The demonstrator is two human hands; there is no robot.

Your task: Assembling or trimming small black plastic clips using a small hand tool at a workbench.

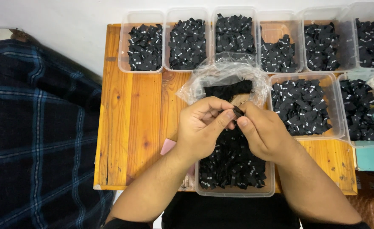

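My left hand (201,127) and my right hand (261,131) meet over the middle of a wooden table (127,127). Both pinch one small black fabric label (237,111) between thumbs and fingertips. Beneath them stands a clear plastic tub (235,193) heaped with black labels (231,167). Just behind the hands lies an open clear plastic bag (223,76) with more black labels inside.
Several clear tubs of black labels line the table's far edge (146,46) (188,44) (234,34) (280,53) (322,44) (369,42), and two more stand at the right (303,106) (360,110). Dark blue plaid cloth (34,135) lies left of the table. A pink object (168,146) peeks out by my left wrist.
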